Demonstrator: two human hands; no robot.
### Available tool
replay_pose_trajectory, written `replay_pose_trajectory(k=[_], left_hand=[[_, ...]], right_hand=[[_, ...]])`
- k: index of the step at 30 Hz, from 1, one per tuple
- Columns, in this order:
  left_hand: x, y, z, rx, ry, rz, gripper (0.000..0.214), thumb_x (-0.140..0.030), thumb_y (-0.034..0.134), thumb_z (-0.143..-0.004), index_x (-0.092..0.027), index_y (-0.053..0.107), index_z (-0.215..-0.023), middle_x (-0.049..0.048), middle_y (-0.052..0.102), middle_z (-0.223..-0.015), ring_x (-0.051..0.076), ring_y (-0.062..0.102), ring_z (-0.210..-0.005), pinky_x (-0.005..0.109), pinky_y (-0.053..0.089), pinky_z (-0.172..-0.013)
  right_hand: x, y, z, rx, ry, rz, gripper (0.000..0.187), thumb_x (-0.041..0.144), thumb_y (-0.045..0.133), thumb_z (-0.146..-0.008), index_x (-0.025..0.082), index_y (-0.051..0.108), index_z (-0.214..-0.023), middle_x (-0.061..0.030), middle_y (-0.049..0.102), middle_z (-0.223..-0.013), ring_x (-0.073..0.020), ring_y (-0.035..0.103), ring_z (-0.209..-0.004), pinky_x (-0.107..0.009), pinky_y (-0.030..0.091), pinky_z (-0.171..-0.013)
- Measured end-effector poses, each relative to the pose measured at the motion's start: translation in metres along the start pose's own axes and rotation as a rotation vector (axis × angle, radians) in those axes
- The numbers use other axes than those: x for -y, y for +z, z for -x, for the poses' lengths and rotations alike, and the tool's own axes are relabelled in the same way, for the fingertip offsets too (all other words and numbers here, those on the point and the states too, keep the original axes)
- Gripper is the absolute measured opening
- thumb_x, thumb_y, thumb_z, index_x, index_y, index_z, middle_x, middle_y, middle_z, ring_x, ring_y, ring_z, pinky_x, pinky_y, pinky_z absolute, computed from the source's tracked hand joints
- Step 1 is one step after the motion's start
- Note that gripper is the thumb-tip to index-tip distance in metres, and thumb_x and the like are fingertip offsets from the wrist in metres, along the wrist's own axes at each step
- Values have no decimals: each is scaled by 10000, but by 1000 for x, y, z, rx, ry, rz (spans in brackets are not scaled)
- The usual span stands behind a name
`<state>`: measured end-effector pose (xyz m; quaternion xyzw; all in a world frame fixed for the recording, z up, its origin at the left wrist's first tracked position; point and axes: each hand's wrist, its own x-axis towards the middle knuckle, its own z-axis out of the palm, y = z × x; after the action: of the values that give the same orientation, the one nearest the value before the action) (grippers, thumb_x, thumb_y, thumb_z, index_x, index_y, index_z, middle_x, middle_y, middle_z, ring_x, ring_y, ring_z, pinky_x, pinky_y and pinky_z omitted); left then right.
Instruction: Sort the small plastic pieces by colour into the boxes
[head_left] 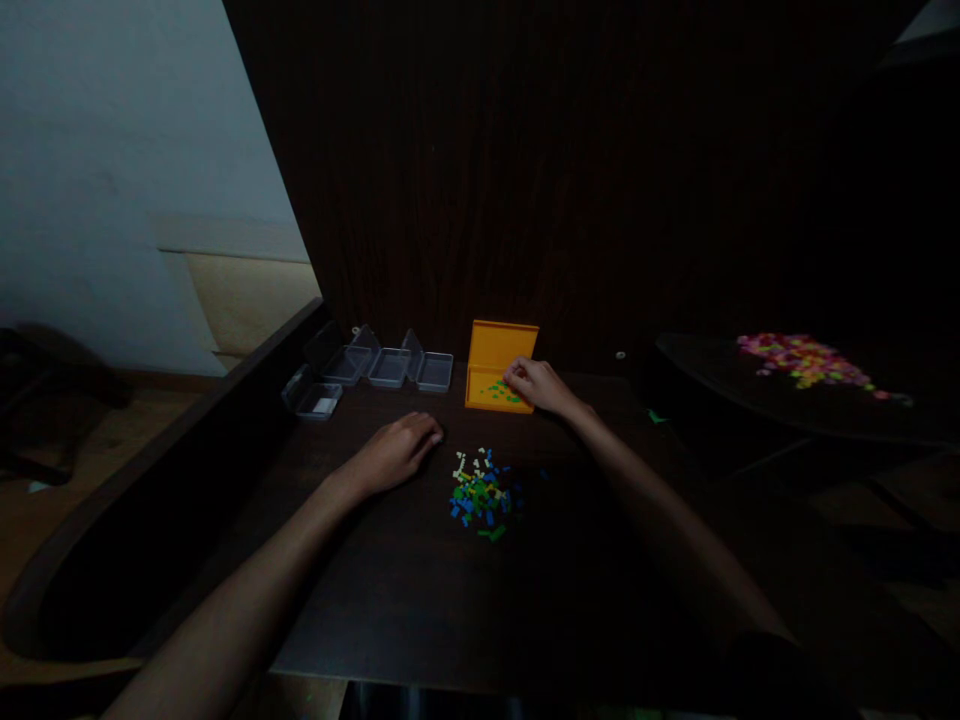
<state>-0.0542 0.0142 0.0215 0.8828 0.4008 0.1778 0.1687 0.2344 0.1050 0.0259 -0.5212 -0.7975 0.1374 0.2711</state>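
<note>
My right hand (pixel 537 384) is over the right side of an orange box (pixel 501 345) whose lid stands up. Its fingers are pinched together, and whatever may be between them is too small to make out. Several small green pieces (pixel 495 392) lie inside that box. My left hand (pixel 409 442) rests on the dark table with its fingers curled, apart from everything else; the inside of the hand is hidden. Just right of it and nearer to me is a loose pile of small building bricks (pixel 484 495) in blue, green, yellow and white.
Several clear plastic boxes (pixel 389 368) with raised lids stand at the back left, one (pixel 318 401) holding a white slip. A dark panel (pixel 480 180) rises behind the table. On a surface at right lies a heap of pink and yellow bits (pixel 806 360).
</note>
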Motion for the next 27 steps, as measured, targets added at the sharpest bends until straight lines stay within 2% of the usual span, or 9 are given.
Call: replay_pose_trajectory(k=[4,9,14,17,22,27], left_hand=[[2,1,0,-3,7,1,259,-326,354,-983,-192,572,-945,71,626,-963,203,599,-902,325,472,-822],[4,3,0,-5,19,-5,257,-319,355,-983,-190,574,-943,70,625,-949,203,595,-895,328,470,-821],[4,4,0,-4,19,-6,253,-313,359,-982,-185,574,-942,72,623,-951,202,593,-891,326,469,-809],[5,4,0,-7,28,-7,254,-316,362,-981,-187,576,-940,73,624,-957,202,591,-895,326,468,-815],[4,3,0,-7,30,-9,251,-311,363,-981,-182,576,-949,77,623,-955,205,591,-905,326,469,-821],[4,2,0,-7,37,-12,241,-301,370,-980,-186,578,-941,75,622,-956,198,591,-896,316,470,-808]], right_hand=[[-8,-2,-2,-61,39,-48,123,185,540,-837,128,648,-841,-72,714,-827,-149,633,-708,-213,434,-621],[-19,-3,-5,-65,102,-103,91,191,584,-789,132,652,-775,-49,697,-741,-137,613,-661,-204,428,-586],[-25,0,-7,-27,204,-387,97,217,588,-765,132,634,-773,-40,692,-722,-82,504,-442,-196,375,-426],[-27,1,-8,-66,221,-495,102,223,656,-707,130,644,-747,-37,682,-679,-99,538,-474,-199,402,-435],[-29,0,-6,-134,167,-384,138,202,722,-650,131,703,-766,-43,703,-694,-147,627,-628,-231,481,-575],[-26,-2,-4,-90,127,-149,151,162,698,-669,149,751,-810,-34,732,-739,-147,633,-647,-233,472,-601]])
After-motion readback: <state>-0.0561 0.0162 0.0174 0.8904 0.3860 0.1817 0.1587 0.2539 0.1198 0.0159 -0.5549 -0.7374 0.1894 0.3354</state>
